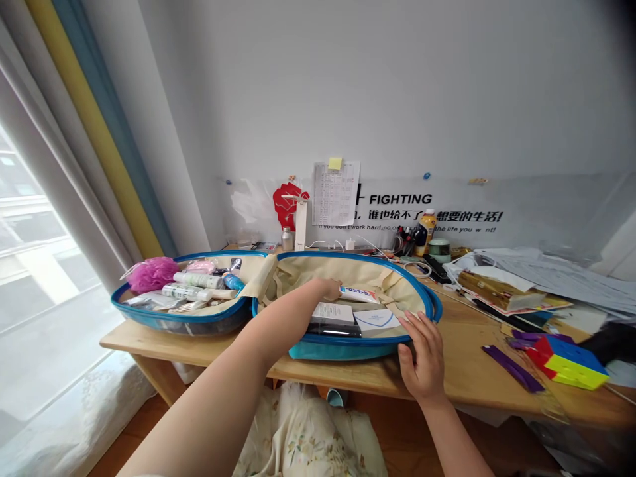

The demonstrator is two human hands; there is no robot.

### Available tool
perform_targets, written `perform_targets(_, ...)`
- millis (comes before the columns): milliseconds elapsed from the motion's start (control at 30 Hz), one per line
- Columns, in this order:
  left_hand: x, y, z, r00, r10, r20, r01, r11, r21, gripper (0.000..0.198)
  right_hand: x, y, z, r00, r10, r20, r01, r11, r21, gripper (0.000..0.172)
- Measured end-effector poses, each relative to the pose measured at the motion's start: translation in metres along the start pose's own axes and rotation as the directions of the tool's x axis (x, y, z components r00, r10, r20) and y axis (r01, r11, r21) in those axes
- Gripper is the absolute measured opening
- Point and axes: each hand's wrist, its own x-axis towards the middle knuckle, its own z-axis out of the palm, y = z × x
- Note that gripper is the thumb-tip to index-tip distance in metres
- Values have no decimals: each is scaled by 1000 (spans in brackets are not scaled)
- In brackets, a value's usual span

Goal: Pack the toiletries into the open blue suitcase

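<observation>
An open blue suitcase with beige lining lies on a wooden desk. My left hand reaches into its right half, fingers closed on the end of a white toothpaste tube. Below the tube lie a white box, a black flat item and a white packet. My right hand rests open on the near right rim of the suitcase, fingers spread. The left half holds a pink bath puff, tubes and bottles.
To the right on the desk lie a colourful cube puzzle, purple strips, books and papers. Bottles, pens and cables stand along the wall. Curtains and a window are at left. Floral fabric lies under the desk.
</observation>
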Motion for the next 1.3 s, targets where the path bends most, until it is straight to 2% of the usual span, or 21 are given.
perform_targets(100, -1, 1, 1, 999, -40, 6, 40, 999, 2, 38, 0, 0, 0, 1000, -4, 0, 4, 1000, 10, 45)
perform_targets(400, -9, 24, -3, 1000, -5, -27, 4, 999, -41, 39, 1, 1, -1, 1000, -22, -10, 22, 999, 30, 46)
perform_targets(567, -20, 16, -24, 992, -65, -110, 60, 997, -49, 39, 2, 2, 1, 999, -30, -18, 30, 999, 27, 46)
perform_targets(633, -30, 0, -41, 978, -114, -172, 107, 993, -50, 40, 2, 3, 1, 999, -29, -23, 29, 999, 26, 45)
perform_targets(700, -47, -27, -59, 954, -193, -230, 189, 981, -42, 41, 1, 3, 1, 1000, -18, -20, 18, 1000, 22, 44)
perform_targets(800, -85, -80, -80, 894, -352, -278, 368, 930, 4, 41, 0, 3, 1, 1000, -4, -14, 4, 1000, 22, 44)
perform_targets(867, -115, -117, -85, 860, -446, -248, 470, 882, 43, 39, 0, 3, 2, 1000, -7, -19, 8, 1000, 21, 44)
perform_targets(967, -155, -160, -78, 824, -546, -153, 562, 823, 87, 36, 0, 3, 2, 1000, -13, -23, 13, 1000, 11, 45)
perform_targets(1033, -173, -177, -69, 808, -580, -101, 588, 802, 99, 35, 1, 2, 3, 1000, -13, -22, 14, 1000, 8, 45)
perform_targets(1133, -186, -190, -54, 808, -585, -73, 589, 801, 106, 36, 2, 1, 3, 1000, 0, -24, 0, 1000, 11, 44)
perform_targets(1300, -187, -194, -38, 854, -514, -79, 520, 846, 113, 41, 0, 3, 3, 1000, 6, -11, -6, 1000, 10, 43)
